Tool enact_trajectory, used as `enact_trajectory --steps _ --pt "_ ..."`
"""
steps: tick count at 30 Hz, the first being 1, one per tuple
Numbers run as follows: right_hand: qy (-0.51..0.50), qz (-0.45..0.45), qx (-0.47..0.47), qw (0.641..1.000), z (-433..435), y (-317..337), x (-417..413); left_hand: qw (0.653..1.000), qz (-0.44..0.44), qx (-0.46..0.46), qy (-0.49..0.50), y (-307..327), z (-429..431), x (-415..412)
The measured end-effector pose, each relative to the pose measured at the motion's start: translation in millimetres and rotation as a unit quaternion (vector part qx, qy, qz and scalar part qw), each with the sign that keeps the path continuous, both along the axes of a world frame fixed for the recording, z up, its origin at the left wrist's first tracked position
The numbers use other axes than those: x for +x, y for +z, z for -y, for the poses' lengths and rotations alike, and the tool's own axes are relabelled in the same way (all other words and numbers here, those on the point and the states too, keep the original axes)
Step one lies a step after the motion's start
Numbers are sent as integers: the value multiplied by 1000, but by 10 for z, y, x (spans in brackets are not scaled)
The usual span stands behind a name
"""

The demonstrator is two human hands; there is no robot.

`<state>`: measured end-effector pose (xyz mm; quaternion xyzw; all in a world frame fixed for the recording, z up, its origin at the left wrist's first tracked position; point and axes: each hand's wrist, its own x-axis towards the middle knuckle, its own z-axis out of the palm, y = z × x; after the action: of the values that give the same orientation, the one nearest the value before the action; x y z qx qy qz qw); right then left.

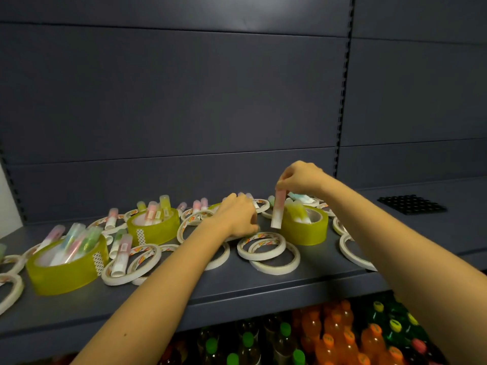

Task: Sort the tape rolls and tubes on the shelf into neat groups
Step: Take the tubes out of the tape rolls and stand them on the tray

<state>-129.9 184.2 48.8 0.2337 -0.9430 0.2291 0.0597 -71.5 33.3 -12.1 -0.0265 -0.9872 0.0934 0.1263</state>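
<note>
My right hand pinches the top of a pink-and-white tube, which hangs upright just left of a wide yellow tape roll that has tubes standing in its core. My left hand reaches down with curled fingers onto thin white tape rolls; whether it grips one is hidden. Two more yellow rolls, one in the middle and one at the left, each hold several pastel tubes. Loose tubes and white rolls are scattered on the dark shelf.
The shelf's back panel rises right behind the items. A black studded mat lies at the far right of the shelf. Below the shelf's front edge stand drink bottles with green and orange caps. More white rolls lie at the left edge.
</note>
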Motion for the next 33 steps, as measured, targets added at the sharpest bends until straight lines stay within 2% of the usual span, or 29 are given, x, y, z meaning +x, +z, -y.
enact_trajectory --steps 5,12,16,19,21,26,33 --pt "1 -9 -38 999 -101 -75 -8 998 32 -54 23 -40 -57 -87" --pt "-20 -25 -87 996 -303 -142 -36 999 43 -28 0 53 -43 -139" --pt "-13 -16 -111 994 -475 -117 -67 997 11 81 -16 179 -25 -131" --pt "-15 -22 -126 992 -644 -80 -120 979 -22 198 -36 317 -86 -123" --pt "-16 -31 -135 990 -791 -47 -169 968 -59 240 -42 412 -185 -146" --pt "-25 -53 -134 989 -1310 -5 -333 947 -166 274 -37 569 -659 -289" --pt "-35 -73 -97 992 -2289 57 -652 926 -203 317 -28 516 -1611 -617"
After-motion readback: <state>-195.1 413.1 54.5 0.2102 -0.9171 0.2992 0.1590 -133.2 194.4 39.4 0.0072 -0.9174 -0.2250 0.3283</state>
